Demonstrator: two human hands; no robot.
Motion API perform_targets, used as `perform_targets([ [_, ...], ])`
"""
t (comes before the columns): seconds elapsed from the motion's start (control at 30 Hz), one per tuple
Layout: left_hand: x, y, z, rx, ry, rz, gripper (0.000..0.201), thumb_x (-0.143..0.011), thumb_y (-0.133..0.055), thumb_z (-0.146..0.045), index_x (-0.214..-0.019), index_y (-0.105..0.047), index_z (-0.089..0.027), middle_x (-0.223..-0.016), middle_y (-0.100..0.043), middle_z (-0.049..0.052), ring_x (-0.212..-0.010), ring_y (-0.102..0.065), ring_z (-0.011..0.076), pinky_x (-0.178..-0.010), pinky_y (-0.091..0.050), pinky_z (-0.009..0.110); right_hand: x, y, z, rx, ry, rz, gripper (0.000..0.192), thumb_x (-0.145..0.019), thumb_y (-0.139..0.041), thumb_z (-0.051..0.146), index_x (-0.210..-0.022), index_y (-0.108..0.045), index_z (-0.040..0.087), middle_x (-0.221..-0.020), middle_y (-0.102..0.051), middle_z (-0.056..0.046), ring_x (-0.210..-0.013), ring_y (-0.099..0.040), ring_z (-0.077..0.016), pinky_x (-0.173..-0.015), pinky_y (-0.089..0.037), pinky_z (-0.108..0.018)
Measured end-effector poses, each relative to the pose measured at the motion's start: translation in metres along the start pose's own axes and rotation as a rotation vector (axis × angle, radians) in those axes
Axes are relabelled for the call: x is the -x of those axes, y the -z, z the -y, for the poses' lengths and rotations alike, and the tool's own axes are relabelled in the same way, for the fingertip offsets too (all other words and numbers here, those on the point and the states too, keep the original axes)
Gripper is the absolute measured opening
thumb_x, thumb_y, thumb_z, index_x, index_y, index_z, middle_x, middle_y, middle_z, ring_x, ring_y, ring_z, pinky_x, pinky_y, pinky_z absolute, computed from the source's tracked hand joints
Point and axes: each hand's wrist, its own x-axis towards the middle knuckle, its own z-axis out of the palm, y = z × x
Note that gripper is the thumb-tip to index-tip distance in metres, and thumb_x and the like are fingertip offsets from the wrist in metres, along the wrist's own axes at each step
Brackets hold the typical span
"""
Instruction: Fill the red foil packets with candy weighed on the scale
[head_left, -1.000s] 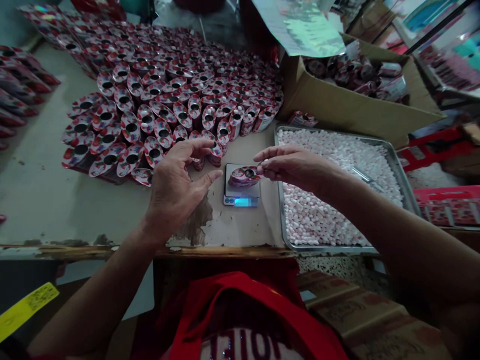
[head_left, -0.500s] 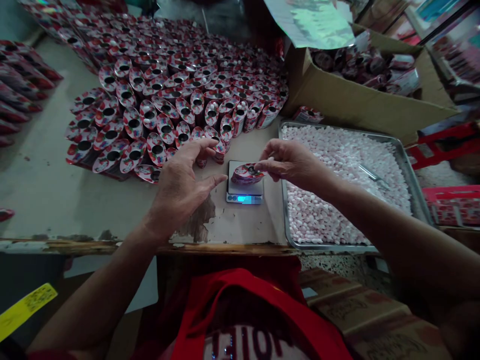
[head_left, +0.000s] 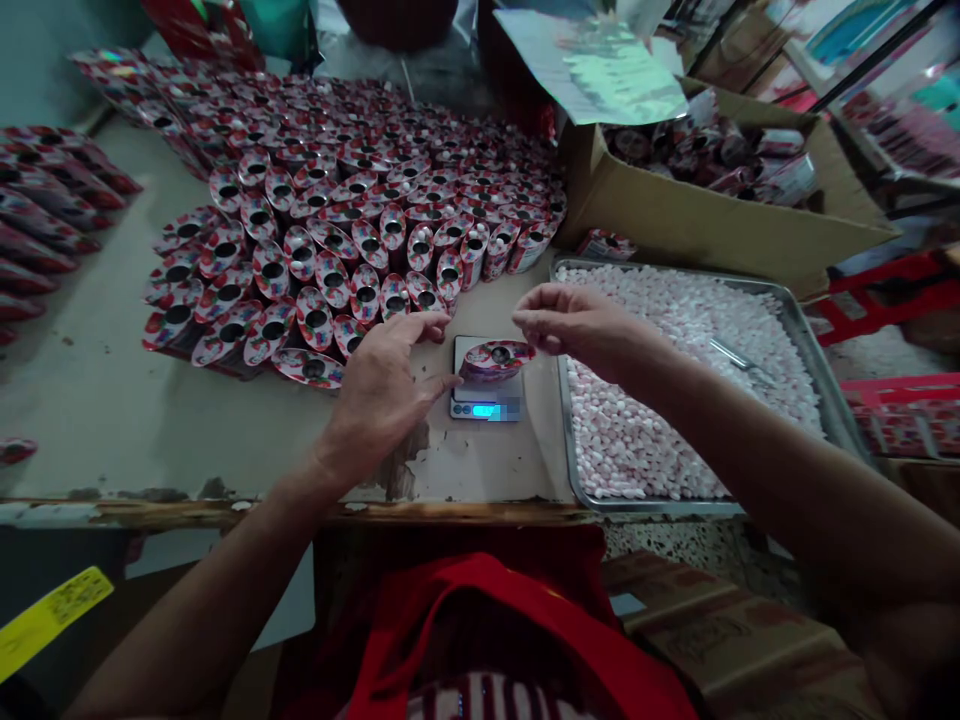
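A small red-and-white pouch (head_left: 495, 357) stands open on a little digital scale (head_left: 480, 392) with a lit blue display. My left hand (head_left: 379, 390) rests open on the table just left of the scale, its thumb tip at the scale's edge and its fingers reaching toward the nearest standing pouches. My right hand (head_left: 577, 325) hovers just above the pouch's right rim with fingertips pinched together. Whether a candy sits between them is hidden.
Many open pouches (head_left: 360, 220) stand packed across the table behind the scale. A metal tray (head_left: 570, 450) of pink-white candies, with a metal tool (head_left: 739, 358) in it, lies to the right. Behind it is a cardboard box (head_left: 697, 225) of pouches. Flat pouches (head_left: 37, 220) lie far left.
My right hand has lifted off the pouch's rim and now hovers above it. My left hand has lowered toward the table and moved closer to the scale.
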Motion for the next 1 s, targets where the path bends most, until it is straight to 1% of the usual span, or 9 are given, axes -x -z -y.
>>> perform_targets([
  [0.07,0.0,-0.001,-0.001,0.002,0.002,0.001,0.052,-0.078,-0.088,-0.017,-0.127,-0.072,-0.024,-0.124,-0.077,0.007,-0.115,-0.071,0.028,-0.108,-0.055,0.046,0.001,0.004,0.005,-0.117,-0.094,0.022,0.013,-0.083,-0.079,0.005,-0.081,-0.072,0.017,-0.073,-0.068,-0.005,-0.061,-0.055,-0.0115,-0.056,-0.043,-0.022],
  [0.17,0.0,-0.001,-0.004,-0.027,-0.006,-0.011,0.048,-0.081,-0.086,-0.017,-0.126,-0.073,-0.024,-0.125,-0.077,0.007,-0.117,-0.07,0.0292,-0.11,-0.054,0.048,0.002,0.004,0.005,-0.068,-0.121,0.058,0.014,-0.079,-0.074,0.002,-0.086,-0.077,0.014,-0.084,-0.076,-0.01,-0.067,-0.06,-0.0135,-0.061,-0.047,-0.024],
  [0.27,0.002,0.001,-0.006,-0.056,-0.012,0.015,0.044,-0.084,-0.084,-0.018,-0.126,-0.073,-0.024,-0.128,-0.076,0.007,-0.124,-0.068,0.03,-0.114,-0.052,0.049,0.001,-0.002,-0.001,0.157,0.028,0.069,0.007,-0.089,-0.075,0.017,-0.093,-0.08,0.014,-0.086,-0.078,-0.008,-0.068,-0.061,-0.0142,-0.064,-0.046,-0.026],
  [0.37,0.003,0.003,-0.006,-0.051,-0.01,0.035,0.047,-0.085,-0.085,-0.017,-0.13,-0.072,-0.024,-0.13,-0.075,0.006,-0.124,-0.068,0.0289,-0.114,-0.052,0.048,0.001,-0.007,-0.008,0.465,0.221,0.065,0.017,-0.095,-0.073,0.03,-0.093,-0.081,0.015,-0.078,-0.074,-0.004,-0.071,-0.059,-0.0152,-0.068,-0.043,-0.028],
  [0.47,0.002,0.003,-0.005,-0.069,0.002,0.029,0.052,-0.082,-0.088,-0.015,-0.13,-0.072,-0.024,-0.13,-0.075,0.006,-0.123,-0.069,0.0287,-0.112,-0.054,0.048,0.003,-0.009,-0.012,0.705,0.283,0.025,0.019,-0.095,-0.076,0.031,-0.098,-0.082,0.014,-0.067,-0.065,0.0,-0.065,-0.052,-0.0137,-0.065,-0.035,-0.029],
  [0.53,-0.001,0.003,-0.006,-0.099,0.011,0.034,0.054,-0.08,-0.09,-0.015,-0.13,-0.072,-0.023,-0.128,-0.076,0.006,-0.121,-0.069,0.029,-0.11,-0.055,0.048,0.004,-0.007,-0.01,0.734,0.284,-0.033,0.019,-0.094,-0.079,0.032,-0.101,-0.081,0.014,-0.062,-0.058,0.003,-0.062,-0.047,-0.0127,-0.063,-0.032,-0.029],
  [0.7,-0.011,-0.006,-0.012,-0.229,-0.009,0.074,0.062,-0.077,-0.095,-0.017,-0.134,-0.07,-0.021,-0.124,-0.075,0.009,-0.12,-0.068,0.0308,-0.111,-0.053,0.049,0.004,0.008,0.009,0.382,0.278,-0.123,0.018,-0.094,-0.077,0.034,-0.091,-0.078,0.016,-0.072,-0.06,0.0,-0.064,-0.045,-0.012,-0.062,-0.033,-0.028],
  [0.87,-0.02,-0.04,-0.031,-0.45,-0.074,0.222,0.066,-0.082,-0.094,-0.032,-0.14,-0.066,-0.019,-0.142,-0.067,0.015,-0.132,-0.059,0.0364,-0.114,-0.05,0.052,-0.015,0.02,0.018,-0.002,0.16,-0.138,0.035,-0.076,-0.091,0.044,-0.087,-0.075,0.016,-0.066,-0.05,0.003,-0.058,-0.035,-0.0093,-0.054,-0.023,-0.026],
  [1.0,-0.024,-0.069,-0.041,-0.549,-0.169,0.336,0.049,-0.094,-0.081,-0.03,-0.138,-0.063,-0.018,-0.14,-0.066,0.015,-0.13,-0.06,0.0345,-0.106,-0.054,0.049,-0.044,0.01,0.019,-0.013,0.24,-0.141,0.042,-0.072,-0.093,0.049,-0.091,-0.073,0.018,-0.066,-0.051,0.004,-0.055,-0.035,-0.0093,-0.052,-0.023,-0.025],
])
